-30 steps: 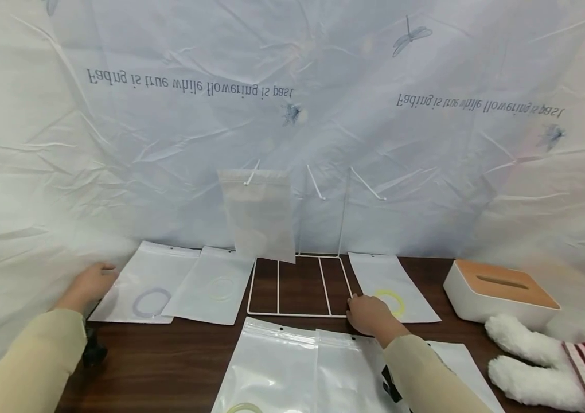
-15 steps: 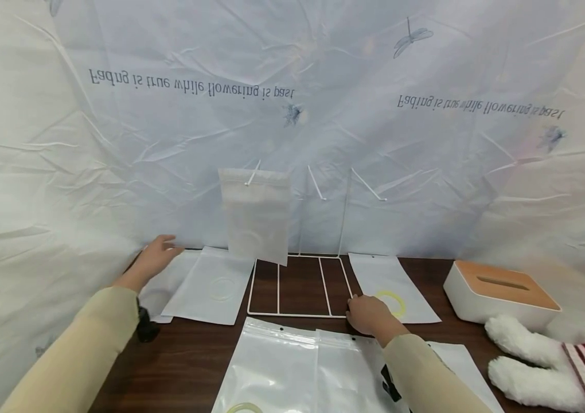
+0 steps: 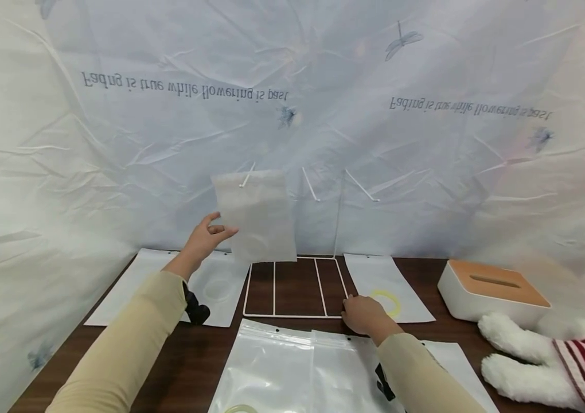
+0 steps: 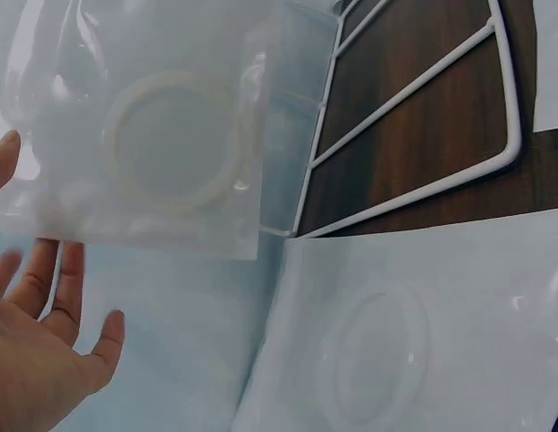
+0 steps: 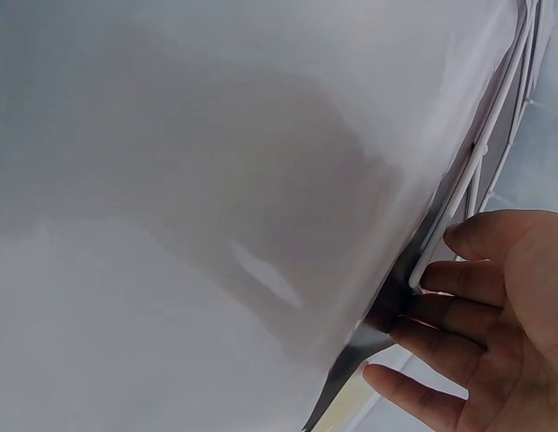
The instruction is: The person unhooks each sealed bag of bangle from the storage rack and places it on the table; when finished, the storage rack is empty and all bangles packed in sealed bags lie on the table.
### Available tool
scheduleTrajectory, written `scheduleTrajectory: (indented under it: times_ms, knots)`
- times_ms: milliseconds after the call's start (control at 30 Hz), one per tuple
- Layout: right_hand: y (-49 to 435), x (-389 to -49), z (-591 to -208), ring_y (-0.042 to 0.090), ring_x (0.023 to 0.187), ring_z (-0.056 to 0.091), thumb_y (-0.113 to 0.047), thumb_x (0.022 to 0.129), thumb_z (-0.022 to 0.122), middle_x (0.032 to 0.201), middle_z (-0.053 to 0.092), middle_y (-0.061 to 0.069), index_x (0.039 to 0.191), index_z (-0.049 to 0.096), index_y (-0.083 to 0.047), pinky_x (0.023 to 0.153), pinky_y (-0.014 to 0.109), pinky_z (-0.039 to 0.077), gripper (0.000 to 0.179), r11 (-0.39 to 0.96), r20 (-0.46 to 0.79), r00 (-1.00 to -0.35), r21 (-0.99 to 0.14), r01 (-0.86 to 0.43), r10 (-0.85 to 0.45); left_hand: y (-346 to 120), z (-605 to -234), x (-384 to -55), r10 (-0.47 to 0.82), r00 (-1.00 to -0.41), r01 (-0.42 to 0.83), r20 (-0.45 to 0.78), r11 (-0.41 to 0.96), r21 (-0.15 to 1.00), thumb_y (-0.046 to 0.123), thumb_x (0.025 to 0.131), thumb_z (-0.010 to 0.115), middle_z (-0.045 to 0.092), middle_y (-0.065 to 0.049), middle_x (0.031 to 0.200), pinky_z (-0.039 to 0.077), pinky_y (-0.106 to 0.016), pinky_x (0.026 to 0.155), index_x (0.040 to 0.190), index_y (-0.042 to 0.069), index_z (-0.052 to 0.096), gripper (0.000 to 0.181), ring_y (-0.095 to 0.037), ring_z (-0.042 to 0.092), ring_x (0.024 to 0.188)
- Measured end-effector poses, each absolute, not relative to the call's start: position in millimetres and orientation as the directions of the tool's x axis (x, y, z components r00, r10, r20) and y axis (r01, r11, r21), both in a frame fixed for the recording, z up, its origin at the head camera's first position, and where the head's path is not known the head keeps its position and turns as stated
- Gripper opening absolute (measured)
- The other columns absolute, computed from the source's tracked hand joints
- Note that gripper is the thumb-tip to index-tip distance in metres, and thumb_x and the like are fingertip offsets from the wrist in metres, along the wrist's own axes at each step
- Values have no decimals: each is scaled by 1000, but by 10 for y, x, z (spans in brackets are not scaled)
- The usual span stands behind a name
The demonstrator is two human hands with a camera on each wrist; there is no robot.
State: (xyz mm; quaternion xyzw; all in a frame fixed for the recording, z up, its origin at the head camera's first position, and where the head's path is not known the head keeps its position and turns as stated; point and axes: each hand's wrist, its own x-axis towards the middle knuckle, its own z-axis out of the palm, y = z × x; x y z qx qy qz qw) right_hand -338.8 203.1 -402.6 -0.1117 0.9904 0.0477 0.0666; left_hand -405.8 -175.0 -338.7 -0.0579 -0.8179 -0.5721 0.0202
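Observation:
A white zip bag [image 3: 258, 215] with a ring inside hangs from the left prong of a white wire display rack [image 3: 292, 316]. My left hand [image 3: 201, 244] is at this bag's left edge, its fingers loosely spread. In the left wrist view, fingertips reach the lower edge of the hanging bag [image 4: 175, 211], partly behind it; a firm hold is not visible. My right hand [image 3: 367, 315] holds the front right corner of the rack base. In the right wrist view, thumb and index finger of the right hand [image 5: 495, 315] meet at the wire.
Flat zip bags with rings lie left of the rack [image 3: 217, 292] and right of it, one holding a yellow ring [image 3: 386, 302]. More bags [image 3: 272, 361] lie in front. A tissue box [image 3: 494, 289] and white plush toy [image 3: 535, 367] are at right. A printed sheet [image 3: 168, 132] hangs behind.
My left hand has moved right and up from the far left bag to the hanging bag, which has swung slightly. My right hand has stayed at the rack corner.

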Motion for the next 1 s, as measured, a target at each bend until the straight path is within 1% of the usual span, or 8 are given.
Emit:
scheduleTrajectory:
  times_ms: [33,100,200,333,467,600,767,1000]
  knots:
    - [2028,-3387,-4023,35,94,67,-18,99,60,119,65,23,126,63,6,83,49,55,35,970,-144,-966,86,-226,-212,-1735,-3408,-4048,77,-992,120,99,358,926,47,95,64,38,-25,150,30,-58,112,159,9,19,87,-41,35,139]
    - [2018,-3383,-4010,34,92,68,-18,99,60,115,66,22,123,64,5,82,48,56,34,971,-144,-968,94,-222,-207,-1715,-3454,-4024,90,-992,119,92,363,924,48,97,61,42,-26,145,34,-54,111,152,2,34,77,-40,39,137]
    - [1993,-3383,-3986,34,89,68,-17,99,60,111,66,21,118,66,5,80,47,56,30,969,-141,-966,97,-229,-215,-1703,-3499,-3968,106,-991,112,83,304,946,44,101,56,46,-23,143,36,-49,111,144,1,46,62,-36,41,136]
    - [1954,-3387,-3950,34,87,68,-17,99,61,106,68,20,109,68,4,79,48,56,25,965,-127,-963,80,-248,-237,-1718,-3514,-3864,119,-989,109,88,185,977,40,104,50,39,-18,152,35,-52,112,155,11,31,61,-35,38,140]
    - [1925,-3387,-3935,33,84,68,-22,98,63,95,67,17,101,69,2,78,49,56,24,962,-118,-961,81,-259,-249,-1729,-3486,-3679,109,-986,145,124,209,967,43,106,44,40,-19,150,39,-56,106,159,18,20,64,-38,44,133]
    - [1929,-3390,-3967,33,84,67,-23,98,63,92,67,15,97,69,0,78,49,55,25,964,-122,-961,71,-257,-247,-1723,-3437,-3428,66,-984,178,166,281,943,44,106,40,46,-21,142,47,-52,97,157,15,23,61,-38,53,123]
    - [1967,-3388,-4017,32,84,68,-26,98,63,90,68,13,94,71,-2,78,49,55,25,967,-130,-963,59,-246,-237,-1705,-3375,-3156,39,-982,186,183,283,941,41,107,41,56,-22,128,52,-42,84,151,11,32,54,-28,63,104]
    - [2008,-3374,-4017,34,81,67,-26,98,62,89,67,16,94,70,1,75,50,55,29,968,-119,-964,58,-245,-237,-1692,-3303,-2907,23,-986,164,163,221,961,44,106,43,57,-20,125,51,-37,83,149,10,34,56,-18,62,97]
